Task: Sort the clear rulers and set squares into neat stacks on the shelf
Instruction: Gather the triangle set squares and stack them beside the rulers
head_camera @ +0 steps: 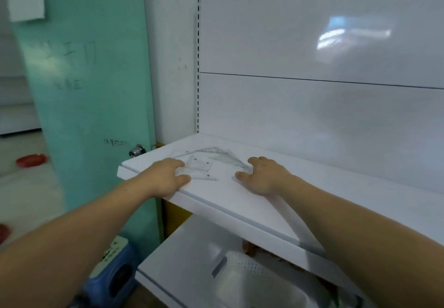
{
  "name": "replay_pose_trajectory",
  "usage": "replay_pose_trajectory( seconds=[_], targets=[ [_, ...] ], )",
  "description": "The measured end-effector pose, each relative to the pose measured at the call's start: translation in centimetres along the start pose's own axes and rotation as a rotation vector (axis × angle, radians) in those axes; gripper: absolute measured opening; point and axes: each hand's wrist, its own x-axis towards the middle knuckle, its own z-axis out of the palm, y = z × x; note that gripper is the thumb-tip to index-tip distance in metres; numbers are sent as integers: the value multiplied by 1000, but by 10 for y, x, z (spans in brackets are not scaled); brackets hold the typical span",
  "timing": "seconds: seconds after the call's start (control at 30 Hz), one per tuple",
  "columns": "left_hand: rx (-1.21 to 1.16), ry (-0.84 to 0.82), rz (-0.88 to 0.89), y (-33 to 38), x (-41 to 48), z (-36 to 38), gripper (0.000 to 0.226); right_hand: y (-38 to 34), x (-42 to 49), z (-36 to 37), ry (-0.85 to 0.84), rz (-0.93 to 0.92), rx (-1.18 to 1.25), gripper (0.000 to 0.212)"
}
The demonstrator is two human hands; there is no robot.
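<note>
Several clear rulers and set squares [206, 162] lie overlapped in a loose pile at the left end of the white shelf [240, 202]. My left hand [168, 175] rests on the pile's left edge, fingers spread and touching the plastic. My right hand [262, 175] lies flat on the shelf at the pile's right corner, fingers apart, fingertips at the tip of a set square. The pieces are transparent, so their outlines are faint and I cannot tell each one apart.
A white back panel [312, 103] rises behind the shelf. A green door [91, 91] with a knob [137, 150] stands to the left. Below is a lower shelf [187, 255] with a white perforated basket [247, 276]. A blue stool [113, 271] sits on the floor.
</note>
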Motion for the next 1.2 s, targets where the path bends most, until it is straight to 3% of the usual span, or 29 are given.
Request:
replay_pose_trajectory(
  seconds=[0.2, 0.33, 0.43, 0.6, 0.67, 0.77, 0.87, 0.93, 1.07, 1.2],
  targets=[
    [52, 2, -89, -27, 76, 2, 66, -13, 91, 7, -68, 39, -80, 77],
    [233, -27, -127, -36, 113, -3, 60, -24, 137, 1, -112, 14, 10, 48],
    [131, -21, -37, -42, 133, -9, 42, -26, 154, -1, -139, 53, 147, 38],
    [-30, -55, 158, -42, 149, -11, 30, -30, 152, -3, -135, 109, 269, 24],
    [-83, -99, 194, -47, 151, -12, 42, -32, 147, -3, -109, 148, 309, 25],
    [34, -182, 292, -58, 154, -14, 57, -39, 137, -4, -47, 206, 315, 19],
    [9, -119, 379, -64, 154, -13, 41, -48, 127, -1, 34, 245, 192, 30],
    [-22, -78, 396, -65, 153, -11, 32, -50, 122, 3, 94, 270, 176, 33],
    [35, -121, 387, -67, 147, -12, 58, -49, 107, 5, 120, 284, 141, 31],
    [-20, -127, 383, -66, 143, -13, 57, -46, 96, 2, 75, 282, 66, 21]
  ],
)
